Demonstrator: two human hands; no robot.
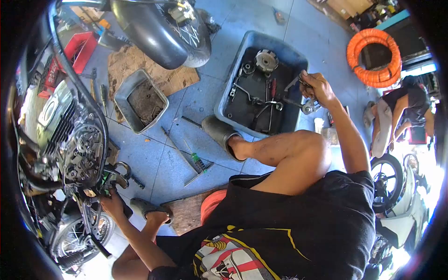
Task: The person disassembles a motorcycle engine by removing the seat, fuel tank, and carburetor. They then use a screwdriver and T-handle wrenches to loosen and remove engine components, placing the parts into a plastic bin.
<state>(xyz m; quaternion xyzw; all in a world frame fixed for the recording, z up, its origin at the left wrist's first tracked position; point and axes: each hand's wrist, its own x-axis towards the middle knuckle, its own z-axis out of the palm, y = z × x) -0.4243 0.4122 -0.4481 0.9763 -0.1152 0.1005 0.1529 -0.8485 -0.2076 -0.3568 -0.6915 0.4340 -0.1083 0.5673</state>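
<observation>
My right hand (pixel 317 88) is closed around a metal lever part (pixel 310 108) with a round end, above the right rim of a grey-blue plastic bin (pixel 239 56). In the bin lie a round clutch-like part (pixel 266 61), a red-handled tool (pixel 273 87) and several metal levers. At the lower left, my left hand (pixel 112 206) is closed at the underside of a motorcycle, below its opened engine (pixel 83 156). Dark and green bits show by its fingers, but what it grips is partly hidden.
A smaller grey tub (pixel 164 103) with dirty residue stands on cardboard (pixel 184 81). A green-handled screwdriver (pixel 198 162) and a T-handle wrench (pixel 178 150) lie on the blue floor. A detached wheel with fender (pixel 163 37), an orange hose coil (pixel 352 58) and another person (pixel 410 100) are farther off.
</observation>
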